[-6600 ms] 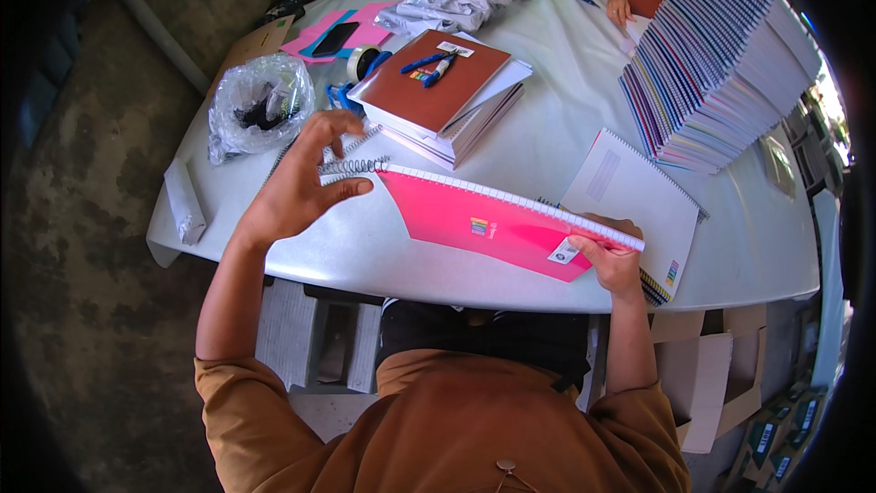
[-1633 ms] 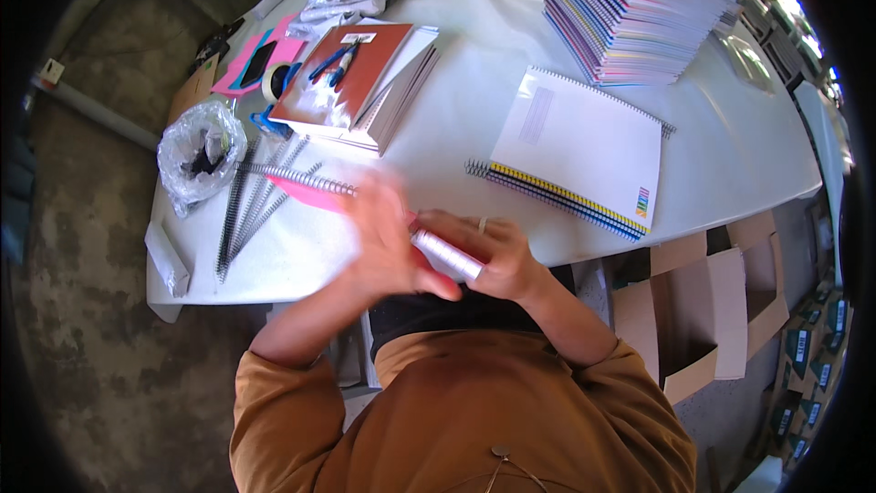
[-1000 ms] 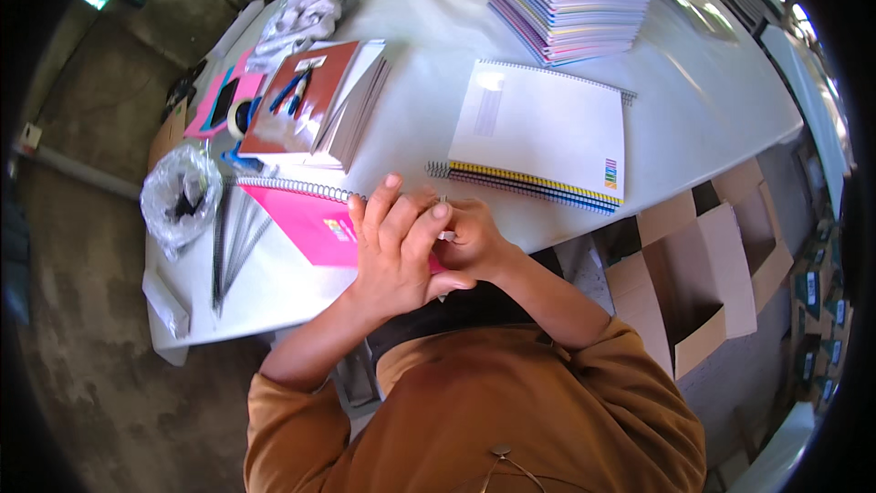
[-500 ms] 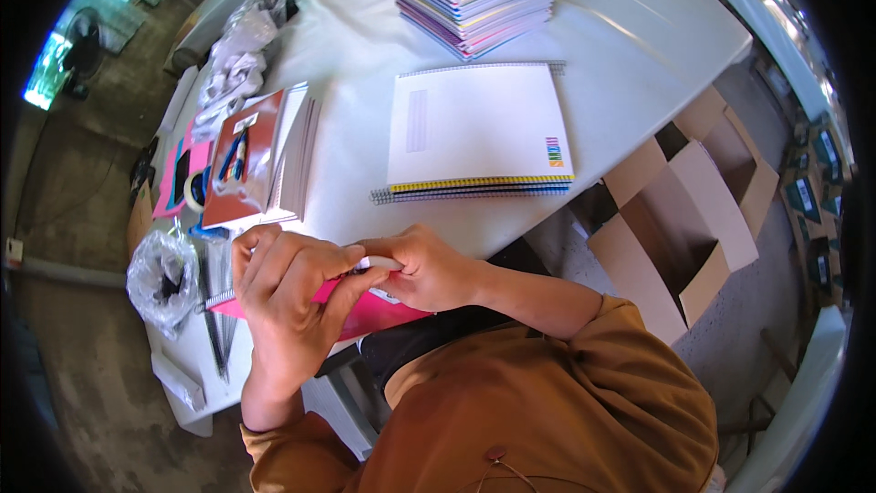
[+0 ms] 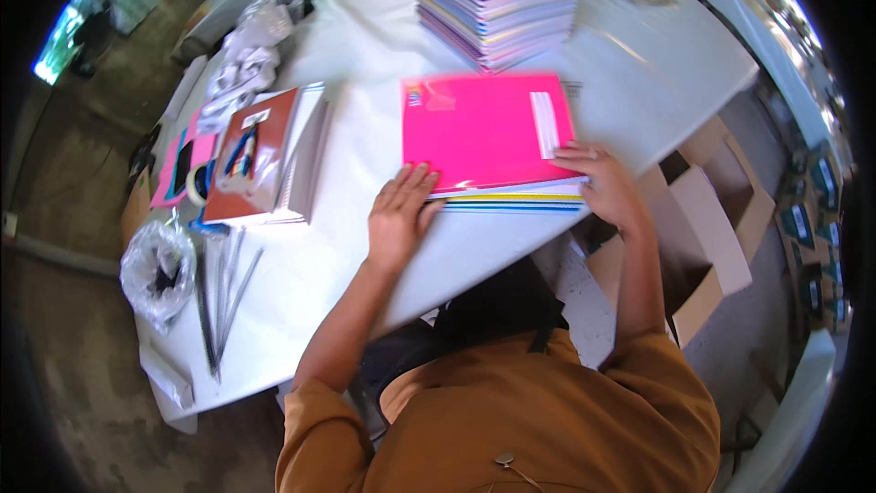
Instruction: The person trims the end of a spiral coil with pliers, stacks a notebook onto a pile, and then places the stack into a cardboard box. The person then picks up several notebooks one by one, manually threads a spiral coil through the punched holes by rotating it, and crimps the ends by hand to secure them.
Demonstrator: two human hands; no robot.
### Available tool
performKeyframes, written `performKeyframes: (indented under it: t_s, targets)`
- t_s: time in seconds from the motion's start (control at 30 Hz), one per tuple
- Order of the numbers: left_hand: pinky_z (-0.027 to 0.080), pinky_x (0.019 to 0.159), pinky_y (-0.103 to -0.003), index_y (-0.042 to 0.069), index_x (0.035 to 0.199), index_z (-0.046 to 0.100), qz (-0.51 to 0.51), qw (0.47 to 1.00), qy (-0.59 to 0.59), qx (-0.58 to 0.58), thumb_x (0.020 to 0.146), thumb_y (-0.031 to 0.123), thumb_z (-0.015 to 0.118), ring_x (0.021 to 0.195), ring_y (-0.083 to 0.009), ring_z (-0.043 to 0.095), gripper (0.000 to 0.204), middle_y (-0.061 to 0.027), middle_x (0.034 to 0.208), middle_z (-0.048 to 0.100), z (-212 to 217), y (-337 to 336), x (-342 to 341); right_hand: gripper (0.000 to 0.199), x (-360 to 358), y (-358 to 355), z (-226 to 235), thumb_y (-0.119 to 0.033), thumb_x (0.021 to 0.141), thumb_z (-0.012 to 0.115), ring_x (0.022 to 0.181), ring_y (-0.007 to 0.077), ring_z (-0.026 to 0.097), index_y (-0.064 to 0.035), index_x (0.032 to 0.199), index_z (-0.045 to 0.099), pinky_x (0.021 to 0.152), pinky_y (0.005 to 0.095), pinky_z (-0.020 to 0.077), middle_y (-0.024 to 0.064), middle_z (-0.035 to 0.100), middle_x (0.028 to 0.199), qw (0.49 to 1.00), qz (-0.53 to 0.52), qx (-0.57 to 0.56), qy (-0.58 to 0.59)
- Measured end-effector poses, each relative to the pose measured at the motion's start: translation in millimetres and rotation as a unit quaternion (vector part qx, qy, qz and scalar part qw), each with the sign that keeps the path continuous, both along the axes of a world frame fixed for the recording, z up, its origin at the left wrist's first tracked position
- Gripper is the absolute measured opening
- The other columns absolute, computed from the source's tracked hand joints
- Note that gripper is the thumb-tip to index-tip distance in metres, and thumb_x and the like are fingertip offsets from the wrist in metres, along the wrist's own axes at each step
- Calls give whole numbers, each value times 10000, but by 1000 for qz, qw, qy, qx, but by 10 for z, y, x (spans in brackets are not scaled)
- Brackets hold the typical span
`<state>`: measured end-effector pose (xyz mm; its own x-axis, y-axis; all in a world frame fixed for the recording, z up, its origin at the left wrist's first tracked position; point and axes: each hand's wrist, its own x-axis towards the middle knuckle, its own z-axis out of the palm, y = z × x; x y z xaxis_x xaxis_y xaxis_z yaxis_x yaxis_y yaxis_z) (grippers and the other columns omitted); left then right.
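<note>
A bright pink notebook [image 5: 484, 137] lies on top of a small stack of spiral notebooks [image 5: 511, 204], whose yellow and blue edges show along the near side. My left hand [image 5: 399, 216] rests at the near left corner, fingers stretched onto the pink cover and thumb apart. At the near right corner, my right hand [image 5: 605, 184] lies with extended fingers over the cover's edge. Both hands are open, touching the notebook without wrapping round it. Behind it rises a tall pile of notebooks [image 5: 497, 5].
Brown-covered books [image 5: 246, 160] carry pliers and pens at left, beside a tape roll [image 5: 196, 183]. Loose spiral coils [image 5: 219, 301] lie near a clear plastic bag [image 5: 160, 272] at the white table's [image 5: 356, 128] left edge. Open cardboard boxes [image 5: 703, 219] stand at right.
The pink notebook has gone from near my lap onto the small stack, covering its white top. My hands, pinching close together before, are now spread apart on it, farther forward.
</note>
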<state>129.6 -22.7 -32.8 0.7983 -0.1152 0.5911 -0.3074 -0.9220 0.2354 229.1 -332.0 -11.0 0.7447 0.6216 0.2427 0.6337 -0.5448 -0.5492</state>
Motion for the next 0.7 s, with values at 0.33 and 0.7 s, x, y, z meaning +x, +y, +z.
performKeyframes:
  t_s: [0.33,0.7]
  targets:
    - [498,729,-454,68,992,600,451,856,198,154,812,355,587,823,-381,619,339,-199,891,636,443,1650,-50,540,-555,731,139,159,652,445,1188,276,493,-29,1135,596,995,385,356,118,615,1139,956,-3,278,-88]
    - [417,614,-333,-8,880,655,237,887,395,-19,832,259,561,597,-165,532,288,-107,669,603,1049,2262,104,369,-1065,1828,-463,11,784,515,1125,273,504,-101,1123,608,922,356,413,122,630,1023,919,229,243,209]
